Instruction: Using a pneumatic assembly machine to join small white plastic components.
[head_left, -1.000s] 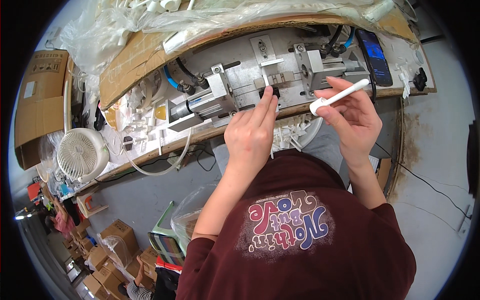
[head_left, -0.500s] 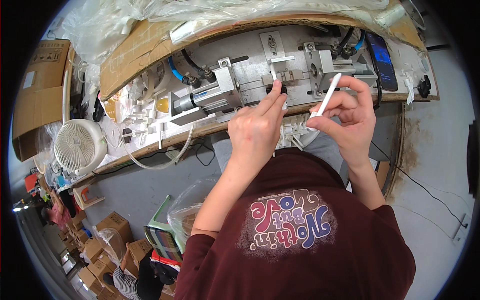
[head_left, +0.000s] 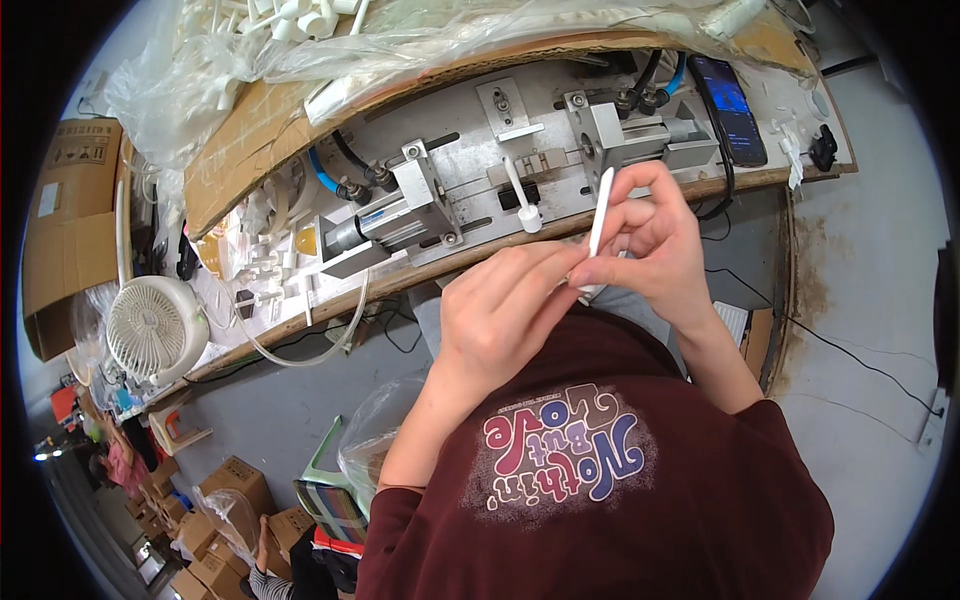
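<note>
My right hand [head_left: 655,250] pinches a slim white plastic stick [head_left: 601,212], held nearly upright with its tapered tip up. My left hand [head_left: 505,310] is closed, its fingertips meeting my right fingers close to the stick's lower end; whatever they grip there is hidden. Just beyond the hands, a white plastic rod with a round cap-like end [head_left: 530,215] rests in the metal fixture [head_left: 545,165], its capped end toward me. Pneumatic cylinders flank the fixture, a left one [head_left: 400,215] and a right one [head_left: 650,140]. Some white pieces in my lap are mostly covered by my hands.
A cardboard sheet [head_left: 240,150] and plastic film lie behind the fixture, with white parts heaped above. To the right lies a phone [head_left: 730,110]. At the left stand a small white fan [head_left: 155,330] and scattered white fittings. A clear hose [head_left: 330,345] loops over the table edge.
My left hand has drawn back from the fixture toward me, exposing the rod there, and has joined my right hand. The right hand has come lower with its stick. The view has shifted slightly.
</note>
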